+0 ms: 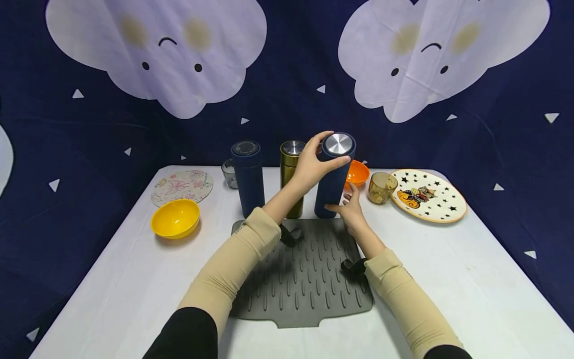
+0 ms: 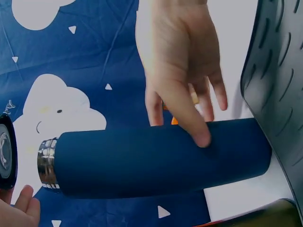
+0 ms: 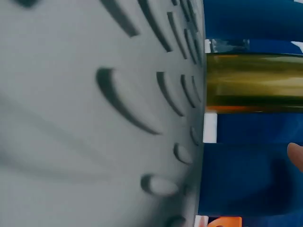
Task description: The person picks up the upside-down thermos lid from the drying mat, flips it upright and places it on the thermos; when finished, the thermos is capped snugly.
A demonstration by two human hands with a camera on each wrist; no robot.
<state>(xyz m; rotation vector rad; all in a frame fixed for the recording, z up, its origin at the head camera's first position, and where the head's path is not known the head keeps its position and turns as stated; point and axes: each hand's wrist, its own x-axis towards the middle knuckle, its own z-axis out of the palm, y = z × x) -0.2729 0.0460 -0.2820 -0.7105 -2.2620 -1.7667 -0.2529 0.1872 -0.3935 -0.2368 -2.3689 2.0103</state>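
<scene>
My left hand [image 1: 311, 167] grips the navy lid [image 1: 339, 143] with its brushed-metal top. In the left wrist view the lid is apart from the navy vacuum flask [image 2: 156, 163], whose metal neck shows bare. My right hand [image 1: 352, 212] holds this flask low on its right side, thumb in front and fingers partly hidden behind. The flask stands upright at the back edge of a grey ridged mat [image 1: 305, 279]. To its left stand a gold flask [image 1: 290, 162], partly behind my left hand, and another navy flask [image 1: 249, 179], both with lids on.
At left are a yellow bowl [image 1: 175, 219], a flowered round mat [image 1: 181, 185] and a clear glass cup [image 1: 229, 174]. An orange bowl [image 1: 358, 173], an amber cup [image 1: 381, 188] and an owl-patterned plate [image 1: 437, 199] stand at right. A dark cloud-print curtain [image 1: 296, 70] hangs behind.
</scene>
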